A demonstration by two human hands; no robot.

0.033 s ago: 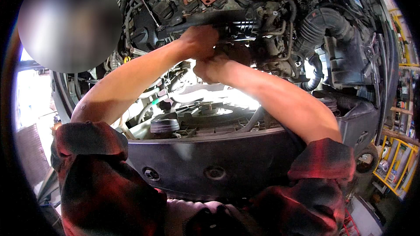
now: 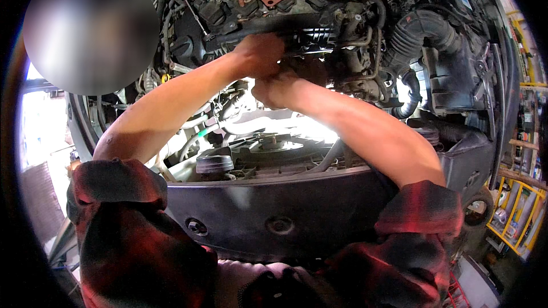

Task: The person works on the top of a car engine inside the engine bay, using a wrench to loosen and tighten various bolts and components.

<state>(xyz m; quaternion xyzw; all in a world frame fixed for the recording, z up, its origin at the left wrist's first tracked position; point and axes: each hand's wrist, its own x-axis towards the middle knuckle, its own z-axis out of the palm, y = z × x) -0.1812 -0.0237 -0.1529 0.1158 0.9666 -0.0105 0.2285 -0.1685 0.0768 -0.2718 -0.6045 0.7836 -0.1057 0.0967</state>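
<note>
From the head view, my only one, I can make out no clear change against the frame just before: both hands sit where they were at the engine (image 2: 268, 23), so the work looks unmoved. The engine lies across the upper middle, beyond the black front panel (image 2: 319, 208). My left hand (image 2: 261, 54) comes in from the lower left, its forearm slanting up to the engine's near edge; my right hand (image 2: 277, 90) crosses from the lower right and sits just below it, elbow bent wide. Both wrists turn inward. I cannot tell how far the fingers of either hand are open or whether they hold anything; shadow and the hands themselves hide them. Beyond lie a red-brown gasket (image 2: 272, 1) and, farther left, a long thin metal tool (image 2: 195, 14).
</note>
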